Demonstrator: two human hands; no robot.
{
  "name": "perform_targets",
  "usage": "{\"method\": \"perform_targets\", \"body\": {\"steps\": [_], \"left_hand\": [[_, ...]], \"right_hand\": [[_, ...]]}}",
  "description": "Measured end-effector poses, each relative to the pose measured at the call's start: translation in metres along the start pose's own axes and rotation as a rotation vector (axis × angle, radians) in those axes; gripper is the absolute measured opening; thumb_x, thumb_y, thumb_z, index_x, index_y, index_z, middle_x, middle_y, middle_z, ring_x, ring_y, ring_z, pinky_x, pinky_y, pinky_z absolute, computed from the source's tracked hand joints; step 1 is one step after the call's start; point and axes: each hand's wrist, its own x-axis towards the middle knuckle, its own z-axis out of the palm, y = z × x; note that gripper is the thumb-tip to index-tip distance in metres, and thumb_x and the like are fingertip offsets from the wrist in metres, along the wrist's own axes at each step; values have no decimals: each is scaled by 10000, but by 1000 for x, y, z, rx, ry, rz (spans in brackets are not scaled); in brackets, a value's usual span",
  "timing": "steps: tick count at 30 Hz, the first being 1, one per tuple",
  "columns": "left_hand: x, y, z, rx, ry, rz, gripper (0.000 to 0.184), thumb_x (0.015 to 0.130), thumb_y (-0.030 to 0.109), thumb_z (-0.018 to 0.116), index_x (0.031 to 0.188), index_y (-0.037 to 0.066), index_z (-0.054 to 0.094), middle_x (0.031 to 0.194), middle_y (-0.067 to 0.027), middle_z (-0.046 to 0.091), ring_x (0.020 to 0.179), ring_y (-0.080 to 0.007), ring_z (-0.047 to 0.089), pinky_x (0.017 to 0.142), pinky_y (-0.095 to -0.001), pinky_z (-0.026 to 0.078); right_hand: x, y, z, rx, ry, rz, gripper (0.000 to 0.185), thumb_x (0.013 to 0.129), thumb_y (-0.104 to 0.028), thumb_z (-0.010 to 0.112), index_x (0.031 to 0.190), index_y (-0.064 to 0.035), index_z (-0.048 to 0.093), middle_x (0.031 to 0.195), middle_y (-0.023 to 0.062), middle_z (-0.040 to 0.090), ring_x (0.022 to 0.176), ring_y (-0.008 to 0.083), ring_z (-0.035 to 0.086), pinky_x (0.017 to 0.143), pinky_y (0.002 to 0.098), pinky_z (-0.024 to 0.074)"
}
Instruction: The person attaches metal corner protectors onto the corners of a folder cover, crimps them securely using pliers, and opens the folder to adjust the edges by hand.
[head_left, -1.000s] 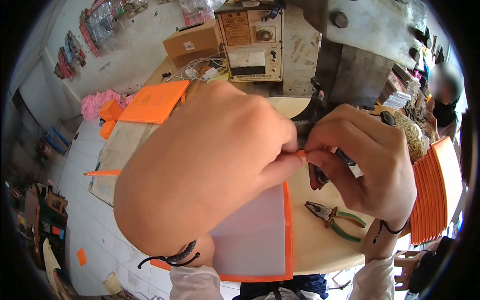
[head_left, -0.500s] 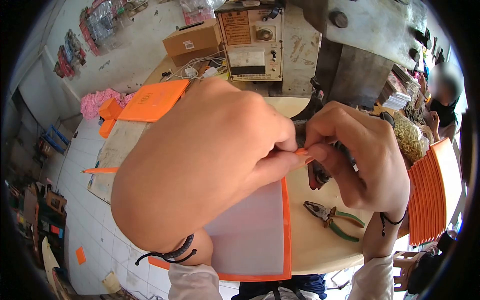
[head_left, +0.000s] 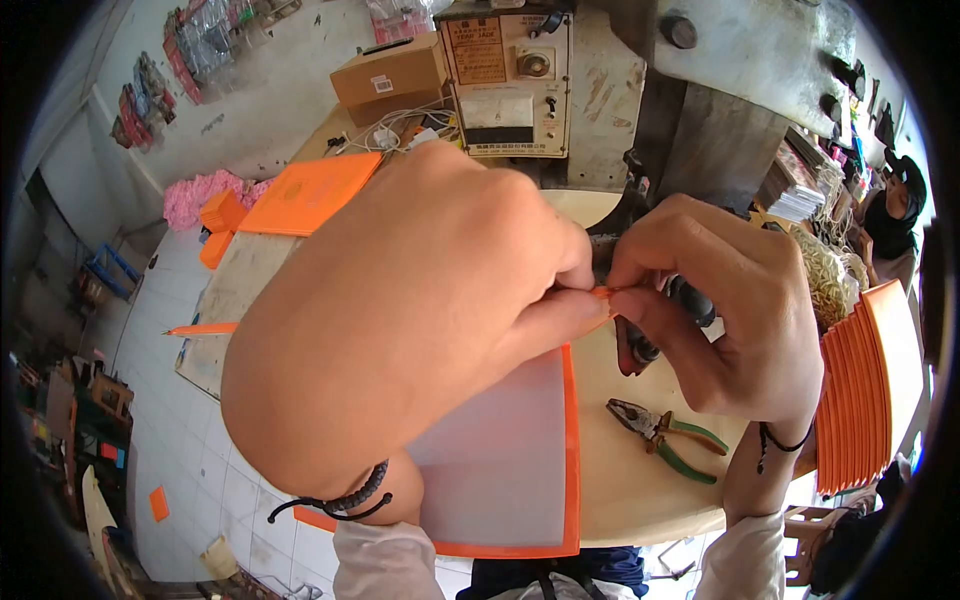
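Observation:
My left hand [head_left: 410, 300], with a dark braided bracelet at its wrist, is closed in a pinch on a small orange piece [head_left: 601, 293]. My right hand [head_left: 730, 310] pinches the same piece from the other side, the fingertips of both hands almost touching. Most of the piece is hidden, so its kind does not show. Under my left hand lies a translucent sheet with an orange border [head_left: 572, 450]. Pliers with green handles [head_left: 665, 437] rest on the cream table below my right hand. Behind the hands is a dark metal machine part [head_left: 640, 350], partly covered.
A machine with a dial panel [head_left: 510, 85] stands at the back, near a cardboard box [head_left: 390, 80]. Orange covers [head_left: 310, 195] lie at the left; an orange pen-like stick [head_left: 200, 329] juts out there. A stack of orange-edged covers [head_left: 855, 400] and a person [head_left: 890, 210] are at right.
Both hands keep their pinch on the small orange piece, with only a slight shift of the fingers. The person at the right has changed head position.

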Motion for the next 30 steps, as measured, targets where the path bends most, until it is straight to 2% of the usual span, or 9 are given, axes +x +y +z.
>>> {"method": "perform_targets", "body": {"steps": [6,12,16,21,25,30], "left_hand": [[-2,-4,-1,67,21,60,115,766,117,724,805,10,705,710,-96,649,575,-250,591,546,-317,441],[-1,-7,5,-216,77,105,95,766,94,702,795,4,687,683,-115,624,560,-275,569,547,-326,431],[7,10,-16,-173,21,131,94,768,86,698,791,-4,680,671,-132,610,558,-286,562,540,-328,428],[6,12,-3,-70,44,105,115,778,106,705,789,-6,680,667,-131,609,548,-290,550,533,-335,424],[4,-5,-2,-192,35,53,142,785,136,714,797,-2,686,667,-132,609,539,-291,538,532,-332,422],[0,-10,4,19,55,46,160,802,160,703,811,1,700,684,-138,622,554,-283,546,539,-324,427]], "right_hand": [[1,0,-1,21,-57,27,193,729,117,681,879,35,591,787,116,601,705,218,633,601,294,493],[0,5,-2,136,-47,71,203,751,44,752,905,29,620,814,110,627,745,239,650,635,319,511],[3,14,-4,69,-69,-68,239,718,-7,806,894,0,645,850,99,663,761,243,662,656,328,516],[3,16,-1,110,-71,-40,249,705,-21,819,891,-19,654,865,96,677,755,239,669,660,323,518],[2,16,1,83,-21,-17,237,693,-24,825,871,-18,669,847,100,684,749,236,677,660,309,525],[4,20,-1,27,-19,-100,226,668,-8,831,850,-19,697,834,102,698,747,232,683,645,298,531]]}}
